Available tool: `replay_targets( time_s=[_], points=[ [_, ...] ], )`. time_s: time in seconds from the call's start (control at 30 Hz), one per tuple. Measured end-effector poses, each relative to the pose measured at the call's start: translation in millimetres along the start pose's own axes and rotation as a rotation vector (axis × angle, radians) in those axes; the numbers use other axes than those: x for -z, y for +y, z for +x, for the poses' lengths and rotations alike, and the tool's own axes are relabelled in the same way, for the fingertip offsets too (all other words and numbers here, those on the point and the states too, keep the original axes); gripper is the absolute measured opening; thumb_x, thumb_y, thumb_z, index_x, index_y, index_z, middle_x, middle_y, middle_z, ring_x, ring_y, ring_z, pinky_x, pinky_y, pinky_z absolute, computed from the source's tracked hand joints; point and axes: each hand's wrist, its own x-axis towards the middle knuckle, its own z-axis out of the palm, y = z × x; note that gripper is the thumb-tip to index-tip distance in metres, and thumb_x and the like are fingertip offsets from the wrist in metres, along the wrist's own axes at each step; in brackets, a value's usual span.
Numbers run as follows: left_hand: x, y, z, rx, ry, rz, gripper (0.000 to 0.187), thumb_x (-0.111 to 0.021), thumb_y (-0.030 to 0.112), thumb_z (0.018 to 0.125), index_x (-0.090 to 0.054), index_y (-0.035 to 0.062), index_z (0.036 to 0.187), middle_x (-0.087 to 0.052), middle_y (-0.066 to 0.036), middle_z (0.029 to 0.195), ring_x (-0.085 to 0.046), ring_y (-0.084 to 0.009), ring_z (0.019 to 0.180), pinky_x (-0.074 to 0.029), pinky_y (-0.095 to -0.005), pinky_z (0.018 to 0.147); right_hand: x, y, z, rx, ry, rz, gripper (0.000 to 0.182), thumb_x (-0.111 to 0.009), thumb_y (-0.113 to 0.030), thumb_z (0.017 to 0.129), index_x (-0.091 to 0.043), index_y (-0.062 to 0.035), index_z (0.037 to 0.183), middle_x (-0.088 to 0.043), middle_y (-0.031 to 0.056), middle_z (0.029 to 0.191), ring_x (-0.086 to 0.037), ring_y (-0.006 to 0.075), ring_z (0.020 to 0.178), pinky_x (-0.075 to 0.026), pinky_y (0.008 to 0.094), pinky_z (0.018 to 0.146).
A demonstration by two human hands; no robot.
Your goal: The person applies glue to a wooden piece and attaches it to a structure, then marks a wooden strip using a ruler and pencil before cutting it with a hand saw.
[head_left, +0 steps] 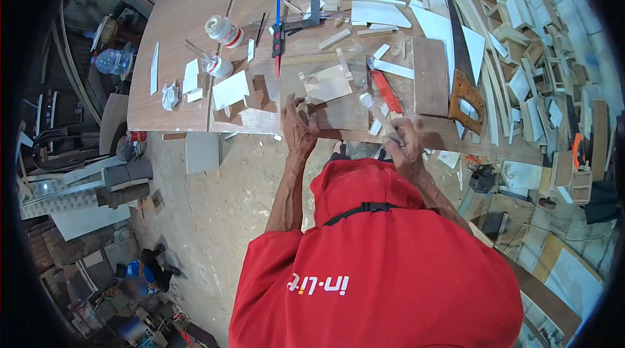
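One wooden table (185,16) bears a handsaw (459,55) near its right edge. At the near edge, the left hand (301,132) has its fingers apart and bent; the right hand (407,145) grips a pale-tipped tool (378,114). Between them, inward from mid-edge, lies a thin wooden panel (328,85) with small blocks; whether the left fingertips touch it cannot be told.

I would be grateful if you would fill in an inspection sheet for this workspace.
Surface: brown wooden tabletop, its left portion barer than its right.
Job's things: pale wooden piece; mallet-like tool.
Clutter: handsaw, large white jar, metal square, scattered wood pieces.
Hands: left hand near the wooden piece, nothing visibly held; right hand grips the tool.
Cables: nothing clearly seen.
Surroundings: bare floor; piled offcuts at right; another person at lower left.
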Motion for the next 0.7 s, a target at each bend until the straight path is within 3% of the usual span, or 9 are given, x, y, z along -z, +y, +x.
replay_targets(
  time_s=[0.1,0.23,0.27,0.37,0.4,0.47,0.7],
  points=[
    [1.2,-5.7,7.2,-0.042,-0.04,-0.044,0.074,-0.068,0.004,0.074,-0.03,0.0005,0.138,-0.058,-0.018,0.115,-0.049,-0.0365,0.109,-0.04,-0.0438,0.095,-36.2,10.3,5.5,0.014,-0.021,0.109,0.028,-0.057,-0.008,0.081,-0.048,0.001,0.107,-0.057,0.007,0.078,-0.053,0.0121,0.07,-0.044,0.0281,0.061],
    [2.8,-13.4,13.8,-0.055,-0.139,-0.111,0.076,-0.069,0.006,0.075,-0.028,-0.0023,0.138,-0.056,-0.018,0.117,-0.05,-0.0343,0.11,-0.041,-0.042,0.094,-70.9,7.3,18.3,-0.024,0.016,0.024,0.028,-0.056,-0.009,0.083,-0.048,0.0024,0.107,-0.061,0.0155,0.084,-0.058,0.0178,0.075,-0.047,0.0334,0.065],
    [2.3,-16.1,14.6,-0.078,-0.141,-0.131,0.077,-0.069,0.006,0.075,-0.027,-0.0023,0.139,-0.057,-0.018,0.115,-0.051,-0.0339,0.108,-0.042,-0.0418,0.093,-79.2,17.4,22.4,-0.044,0.036,0.021,0.027,-0.057,-0.011,0.084,-0.049,0.0025,0.106,-0.061,0.0175,0.083,-0.06,0.0235,0.075,-0.047,0.0367,0.067],
    [-0.3,-22.8,19.0,-0.101,-0.155,-0.182,0.077,-0.07,0.006,0.075,-0.027,-0.0022,0.139,-0.058,-0.016,0.109,-0.053,-0.0329,0.102,-0.043,-0.0409,0.089,-98.6,14.7,37.4,0.015,0.125,-0.126,0.026,-0.057,-0.013,0.085,-0.05,0.0018,0.104,-0.061,0.0181,0.083,-0.061,0.029,0.076,-0.047,0.0403,0.069],
    [-2.3,-26.2,20.2,-0.119,-0.143,-0.193,0.077,-0.07,0.006,0.076,-0.027,-0.0023,0.139,-0.058,-0.015,0.108,-0.053,-0.0326,0.101,-0.044,-0.0407,0.088,-104.1,18.1,42.5,0.016,0.13,-0.136,0.026,-0.057,-0.013,0.085,-0.05,0.0018,0.104,-0.061,0.0181,0.083,-0.061,0.029,0.076,-0.047,0.0403,0.069],
    [-6.4,-33.1,23.0,-0.137,-0.129,-0.215,0.077,-0.07,0.006,0.076,-0.027,-0.0024,0.139,-0.059,-0.015,0.107,-0.054,-0.0323,0.1,-0.044,-0.0406,0.088,-114.2,25.1,52.1,0.029,0.143,-0.202,0.021,-0.058,-0.012,0.089,-0.052,0.0016,0.103,-0.061,0.0102,0.084,-0.056,0.0164,0.077,-0.046,0.0323,0.07],
    [-7.9,-42.4,32.5,-0.161,-0.176,-0.262,0.078,-0.07,0.004,0.075,-0.027,0.0001,0.139,-0.059,-0.013,0.107,-0.054,-0.0324,0.098,-0.044,-0.0409,0.087,-135.6,14.5,72.2,-0.026,0.239,-0.273,0.024,-0.06,-0.019,0.09,-0.053,0.0004,0.102,-0.061,0.0114,0.079,-0.057,0.0199,0.07,-0.045,0.0348,0.065]
  ],
)
